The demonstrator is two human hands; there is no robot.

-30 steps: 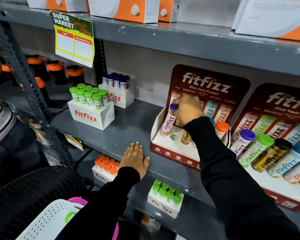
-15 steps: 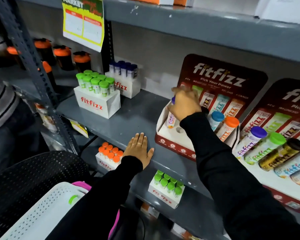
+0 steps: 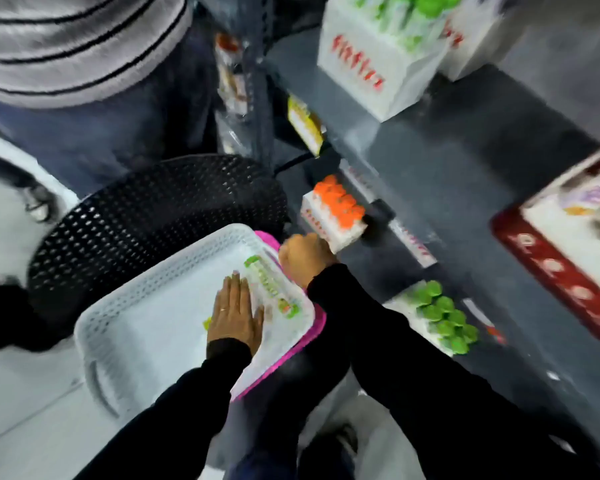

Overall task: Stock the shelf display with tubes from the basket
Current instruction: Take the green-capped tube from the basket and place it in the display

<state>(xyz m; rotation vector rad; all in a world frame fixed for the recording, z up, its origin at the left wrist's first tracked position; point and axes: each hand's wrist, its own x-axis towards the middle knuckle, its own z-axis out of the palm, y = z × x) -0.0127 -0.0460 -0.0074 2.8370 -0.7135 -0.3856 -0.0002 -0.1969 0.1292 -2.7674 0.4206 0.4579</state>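
Note:
The frame is blurred by head motion. A white perforated basket (image 3: 125, 327) sits low in front of me, on top of a pink one (image 3: 317, 327). Green-capped tubes (image 3: 271, 289) lie along its right side. My left hand (image 3: 236, 315) lies flat, fingers extended, inside the basket just left of the tubes. My right hand (image 3: 305, 258) hovers curled at the basket's far right corner; I cannot tell whether it grips anything. The red-and-white shelf display (image 3: 561, 251) with a purple-labelled tube (image 3: 593, 194) is at the right edge.
A black perforated chair (image 3: 146, 220) stands behind the basket. Another person in a striped top (image 3: 66, 46) stands at upper left. White boxes of orange-capped tubes (image 3: 336, 209) and green-capped tubes (image 3: 444, 317) sit on the lower shelf, another fitfizz box (image 3: 374, 67) on the grey shelf.
My view swung down from the shelf to the basket. My right hand left the display and the purple tube, and came down to the basket; my left hand moved off the shelf edge into the basket.

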